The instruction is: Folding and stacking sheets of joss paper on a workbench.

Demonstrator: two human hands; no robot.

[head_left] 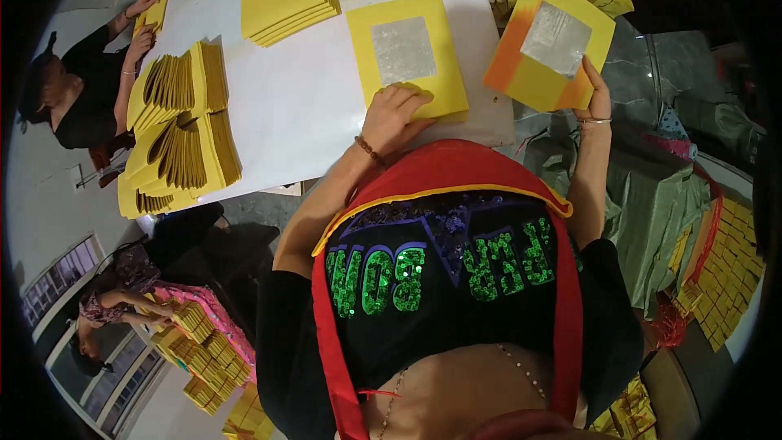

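My right hand [597,91] holds a yellow sheet of joss paper [521,73] by its right side, lifted off the table's right edge. A silver foil square and orange bands mark this piece. Before me on the table lies a yellow joss paper stack [448,41] with a silver square on top. My left hand [395,116] lies on the near edge of that stack, fingers curled over it and thumb low at the rim. Whether it grips one sheet or several, I cannot tell.
The white table [285,106] bears folded yellow stacks [289,0] at the back and fanned yellow bundles [175,122] at the left. Across the left corner a person's hands [145,20] handle yellow paper. Another person works by piled yellow bundles [208,350]. Green sacks [643,195] stand at my right.
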